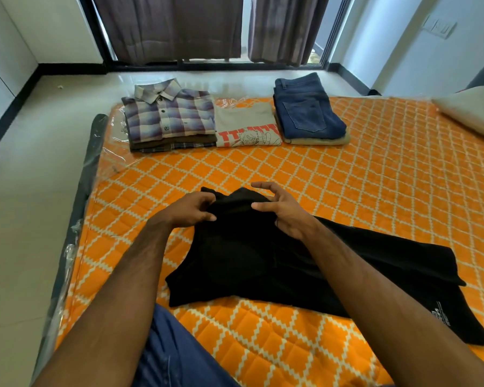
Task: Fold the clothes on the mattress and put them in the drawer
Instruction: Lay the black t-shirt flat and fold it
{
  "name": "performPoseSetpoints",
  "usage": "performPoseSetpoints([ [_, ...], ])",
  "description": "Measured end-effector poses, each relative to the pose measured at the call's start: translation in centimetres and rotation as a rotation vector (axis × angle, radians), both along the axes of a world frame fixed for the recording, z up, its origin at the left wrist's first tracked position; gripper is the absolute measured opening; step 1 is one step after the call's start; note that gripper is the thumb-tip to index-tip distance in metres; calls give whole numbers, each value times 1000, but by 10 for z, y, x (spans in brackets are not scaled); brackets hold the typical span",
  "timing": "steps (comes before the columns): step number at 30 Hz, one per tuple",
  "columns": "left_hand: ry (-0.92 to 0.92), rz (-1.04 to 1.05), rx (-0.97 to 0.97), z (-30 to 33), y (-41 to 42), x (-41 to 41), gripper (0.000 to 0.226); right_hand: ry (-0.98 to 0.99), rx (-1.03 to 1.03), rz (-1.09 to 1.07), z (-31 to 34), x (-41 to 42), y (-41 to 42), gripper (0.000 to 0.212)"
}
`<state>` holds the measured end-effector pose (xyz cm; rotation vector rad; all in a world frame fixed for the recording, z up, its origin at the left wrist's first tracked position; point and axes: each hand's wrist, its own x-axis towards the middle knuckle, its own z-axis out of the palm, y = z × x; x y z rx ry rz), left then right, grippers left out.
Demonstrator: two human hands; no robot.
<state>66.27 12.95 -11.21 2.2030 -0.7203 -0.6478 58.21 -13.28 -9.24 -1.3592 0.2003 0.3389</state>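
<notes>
While both hands work at its far end, a black garment (277,261) lies spread across the near part of the orange diamond-patterned mattress (375,169), its body running off to the right, where a small white print shows near the lower right corner. The left hand (192,209) has its grip pinched on a raised fold of the black cloth at the garment's far left edge, thumb and fingers pressed together on the fabric. The right hand (280,209) sits just beside it on the same bunched fold; its fingers are curled and spread apart above the cloth, with the heel of the hand resting on the garment, so its grip is loose rather than closed.

Along the far side of the mattress stand three folded piles. On the left is a stack of shirts topped by a plaid collared shirt (169,114). Touching it in the middle lies a grey T-shirt (248,127) with a red and white print. On the right, blue jeans (309,110) rest on a folded beige piece. A pillow (470,113) lies at the far right edge. Dark curtains (173,26) hang over the window beyond the floor.
</notes>
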Motion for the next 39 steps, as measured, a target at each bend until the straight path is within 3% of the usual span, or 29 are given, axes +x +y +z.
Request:
performPoseSetpoints([
  [3,94,-34,92,-4,2,1,19,-9,-134,-19,-7,10,-6,55],
  [7,190,21,40,-5,-7,-3,30,32,-466,-36,-15,17,0,41],
  [9,129,64,53,-6,-9,-4,29,130,-588,-2,-17,15,0,55],
  [12,142,112,18,-6,-8,0,29,233,-595,70,-20,6,-7,71],
  [15,163,112,98,-9,-10,3,27,256,-513,120,-24,1,-15,58],
  [19,200,150,154,-10,-12,3,27,174,-223,-174,-29,1,-23,47],
  [22,193,188,154,-9,-19,-4,39,143,-357,-230,-35,-7,-24,39],
  [25,99,229,197,-14,-25,-10,38,174,-516,-147,-42,-19,-22,58],
  [28,129,254,176,-10,-24,-8,35,148,-520,-141,-46,-26,-22,68],
  [32,188,212,216,-1,-17,-7,31,113,-580,-120,-42,-32,-25,53],
  [35,13,219,370,-3,-16,-10,28,6,-888,-31,-39,-34,-23,36],
  [37,-321,324,408,-3,-24,-12,21,-194,-1142,-8,-41,-33,-16,36],
  [39,-636,337,227,-3,-45,-20,13,-334,-1277,78,-44,-33,-5,47],
])
